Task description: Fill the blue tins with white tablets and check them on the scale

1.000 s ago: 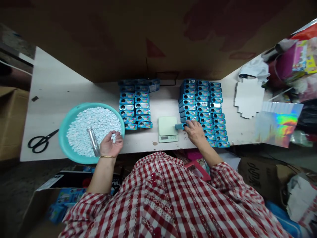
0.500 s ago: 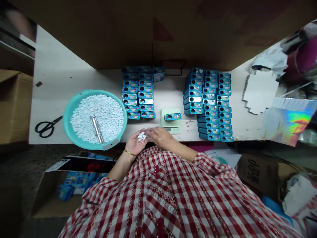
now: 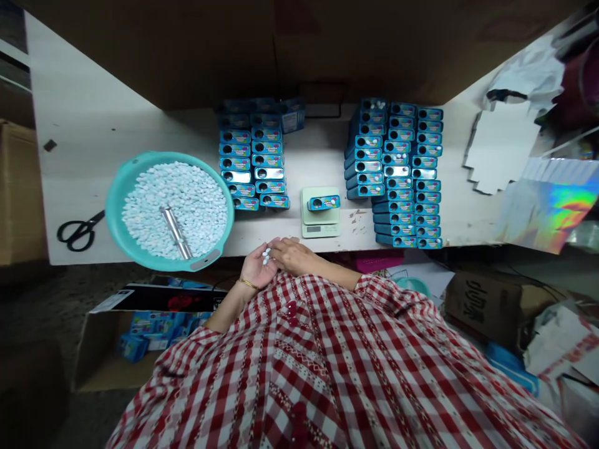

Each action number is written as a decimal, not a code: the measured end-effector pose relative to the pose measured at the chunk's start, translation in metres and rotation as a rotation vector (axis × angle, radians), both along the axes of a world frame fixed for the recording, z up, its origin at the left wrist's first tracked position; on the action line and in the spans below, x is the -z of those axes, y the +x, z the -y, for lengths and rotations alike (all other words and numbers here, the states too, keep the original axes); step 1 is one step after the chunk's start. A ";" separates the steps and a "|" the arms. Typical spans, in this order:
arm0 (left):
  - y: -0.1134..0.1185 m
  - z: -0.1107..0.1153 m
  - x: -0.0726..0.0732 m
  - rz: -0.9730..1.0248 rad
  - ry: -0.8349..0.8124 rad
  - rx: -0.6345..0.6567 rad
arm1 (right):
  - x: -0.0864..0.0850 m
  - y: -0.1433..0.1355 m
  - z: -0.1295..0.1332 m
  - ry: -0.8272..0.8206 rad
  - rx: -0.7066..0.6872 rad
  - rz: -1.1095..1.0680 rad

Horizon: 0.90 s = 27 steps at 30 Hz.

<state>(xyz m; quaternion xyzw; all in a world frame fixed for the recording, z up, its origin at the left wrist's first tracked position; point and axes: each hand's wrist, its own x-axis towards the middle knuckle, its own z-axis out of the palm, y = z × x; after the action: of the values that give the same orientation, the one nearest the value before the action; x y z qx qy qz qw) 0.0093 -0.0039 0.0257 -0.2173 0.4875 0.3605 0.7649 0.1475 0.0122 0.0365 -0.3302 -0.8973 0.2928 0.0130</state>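
Note:
My left hand [image 3: 257, 267] is cupped palm up near the table's front edge, with several small white candies [image 3: 266, 255] in it. Over its fingers lies my right hand [image 3: 294, 255], its fingers bent at the candies; what its fingertips hold is hidden. Just behind my hands a blue tin [image 3: 324, 202] rests on a pale green scale [image 3: 321, 231]. To the left, a turquoise basin [image 3: 112, 215] full of white candies has a metal cylinder [image 3: 175, 232] lying in it.
Rows of blue tins [image 3: 234, 163] stand behind my hands, and more tins [image 3: 400, 206] stand right of the scale. Black scissors [image 3: 78, 235] lie at far left. A large cardboard box [image 3: 281, 56] closes off the back. Below the table is an open carton [image 3: 100, 349].
My right hand has shifted left over my left palm, and fewer candies show there. The camera view has moved a little, so the table sits higher and the basin farther left.

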 end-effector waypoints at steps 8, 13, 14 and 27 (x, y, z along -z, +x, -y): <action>0.016 -0.015 -0.008 0.040 0.137 0.045 | 0.008 0.016 -0.007 -0.078 0.171 -0.203; 0.052 -0.054 -0.018 0.036 0.292 0.064 | 0.005 0.054 -0.039 -0.089 0.448 -0.466; 0.061 -0.062 -0.019 0.023 0.307 0.065 | 0.004 0.061 -0.046 -0.082 0.484 -0.475; 0.099 -0.087 -0.013 -0.313 0.420 0.147 | 0.023 0.103 -0.066 0.037 0.717 -0.395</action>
<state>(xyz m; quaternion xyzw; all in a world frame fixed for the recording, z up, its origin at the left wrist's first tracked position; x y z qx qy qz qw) 0.1086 0.0835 0.0388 0.0406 0.5286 0.4265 0.7329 0.2503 0.0781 0.0132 -0.5593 -0.7107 0.3110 0.2922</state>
